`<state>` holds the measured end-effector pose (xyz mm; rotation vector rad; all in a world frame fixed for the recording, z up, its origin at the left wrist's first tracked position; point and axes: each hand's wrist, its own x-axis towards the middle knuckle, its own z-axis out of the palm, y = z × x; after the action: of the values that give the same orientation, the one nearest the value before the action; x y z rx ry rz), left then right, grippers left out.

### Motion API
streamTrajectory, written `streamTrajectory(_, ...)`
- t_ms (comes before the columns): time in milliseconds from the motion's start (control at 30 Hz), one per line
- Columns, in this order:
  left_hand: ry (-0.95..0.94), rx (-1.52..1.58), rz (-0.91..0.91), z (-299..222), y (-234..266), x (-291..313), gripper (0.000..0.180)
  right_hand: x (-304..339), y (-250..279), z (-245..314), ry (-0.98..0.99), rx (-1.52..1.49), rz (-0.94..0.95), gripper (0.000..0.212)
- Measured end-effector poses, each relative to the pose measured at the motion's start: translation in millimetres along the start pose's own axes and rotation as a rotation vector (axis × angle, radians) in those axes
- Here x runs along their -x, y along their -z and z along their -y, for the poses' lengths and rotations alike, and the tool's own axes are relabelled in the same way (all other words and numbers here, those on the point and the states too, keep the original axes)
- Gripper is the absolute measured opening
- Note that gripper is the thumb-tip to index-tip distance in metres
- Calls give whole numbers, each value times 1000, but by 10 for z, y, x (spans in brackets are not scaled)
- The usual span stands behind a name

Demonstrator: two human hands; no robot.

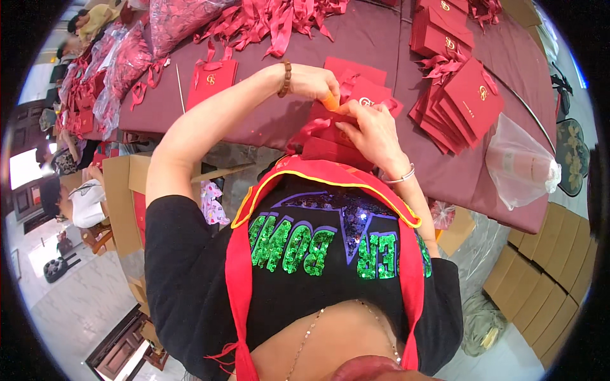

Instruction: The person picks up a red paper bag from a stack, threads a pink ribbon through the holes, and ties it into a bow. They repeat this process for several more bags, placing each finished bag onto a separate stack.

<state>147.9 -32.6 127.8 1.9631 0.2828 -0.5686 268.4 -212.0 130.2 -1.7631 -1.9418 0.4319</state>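
Note:
My left hand (311,84), with a brown bead bracelet at the wrist and an orange cover on a finger, is closed in a pinch at a red ribbon (347,82). My right hand (375,132), a silver bangle at its wrist, pinches close beside it, fingertips nearly meeting the left ones. The ribbon belongs to a red card bag (367,91) with a gold emblem, lying at the table's near edge. More red bags overlap under and around it. The fingers partly hide the ribbon where they grip.
On the dark red tablecloth (254,114) lies another red bag (202,89) at left. Loose red ribbons (279,25) heap at the back. Stacked red bags (460,105) and a clear plastic bag (521,165) are at right. Cardboard boxes (540,279) stand lower right; other people sit at left.

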Motion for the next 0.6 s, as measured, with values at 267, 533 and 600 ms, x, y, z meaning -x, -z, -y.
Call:
streamTrajectory(267,-35,133,-402,37,-18,-216,15,-25,24,-8,-49,-150,31,17)
streamTrajectory(533,99,239,-887,307,-540,-29,30,-49,-35,-169,-44,-154,-135,22)
streamTrajectory(600,157,223,-796,122,-704,87,28,-20,-24,-156,-27,-68,-185,23)
